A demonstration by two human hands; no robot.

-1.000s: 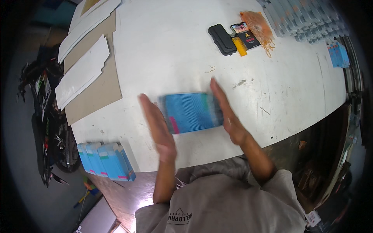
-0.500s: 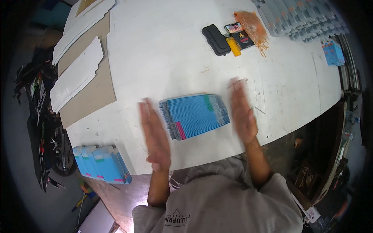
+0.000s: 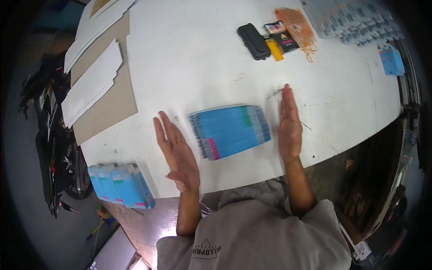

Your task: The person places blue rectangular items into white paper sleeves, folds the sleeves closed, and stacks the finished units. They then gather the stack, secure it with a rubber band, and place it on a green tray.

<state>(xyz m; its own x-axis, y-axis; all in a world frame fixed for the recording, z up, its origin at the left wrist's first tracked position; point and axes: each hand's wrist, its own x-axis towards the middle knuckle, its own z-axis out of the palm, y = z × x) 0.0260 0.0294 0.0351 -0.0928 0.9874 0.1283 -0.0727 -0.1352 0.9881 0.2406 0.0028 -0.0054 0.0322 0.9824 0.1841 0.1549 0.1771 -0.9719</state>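
A fanned stack of flat blue cartons (image 3: 229,131), with green, grey and pink bands, lies on the white table (image 3: 193,58) in front of me. Beside its left end is my left hand (image 3: 177,155), fingers stretched and apart, thumb out, holding nothing. On the stack's other side my right hand (image 3: 290,126) stands edge-on with straight fingers, also holding nothing. Gaps show between both palms and the cartons. The right thumb is mostly hidden.
White card sheets (image 3: 92,83) lie on brown board (image 3: 121,105) at left. Several blue boxes (image 3: 128,186) stand at the near left edge. At the far right are a black case (image 3: 254,41), a yellow lighter (image 3: 274,49), an orange bag (image 3: 296,27) and grey stacked cartons (image 3: 355,22).
Both hands have moved slightly outward, away from the ends of the carton stack, and their fingers look less blurred. The whole view has shifted a little.
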